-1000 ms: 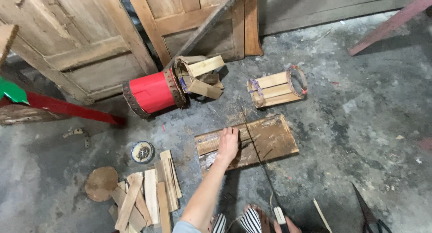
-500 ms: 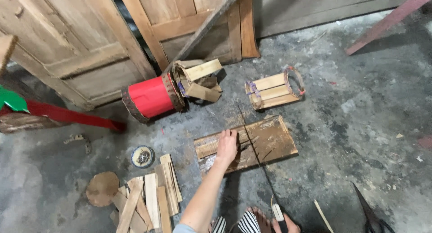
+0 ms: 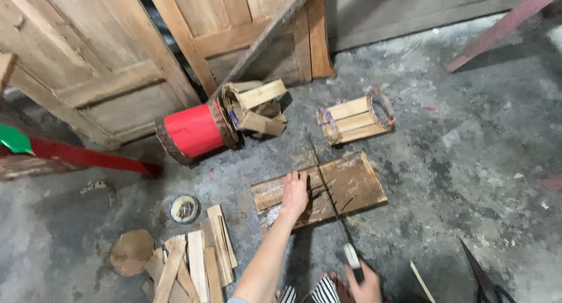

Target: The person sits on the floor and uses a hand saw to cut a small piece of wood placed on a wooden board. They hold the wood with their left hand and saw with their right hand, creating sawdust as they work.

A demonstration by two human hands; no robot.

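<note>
At 6 o'clock of the red drum [image 3: 193, 130] | worn brown board [image 3: 351, 186] lying flat | left hand [image 3: 294, 194] pressing it, fingers together | right hand [image 3: 366, 282] gripping long blade [image 3: 328, 189] crossing board at 3 o'clock of fingers.

No packages, labels, signs or screens here — only bare wood.

A worn, rough wooden board [image 3: 345, 189] lies flat on the grey concrete floor [image 3: 468, 162], its long side slightly tilted, its surface scarred and stained. A long thin dark blade [image 3: 328, 186] with a pale handle [image 3: 352, 257] slants across the board from its far edge toward the near side.
</note>
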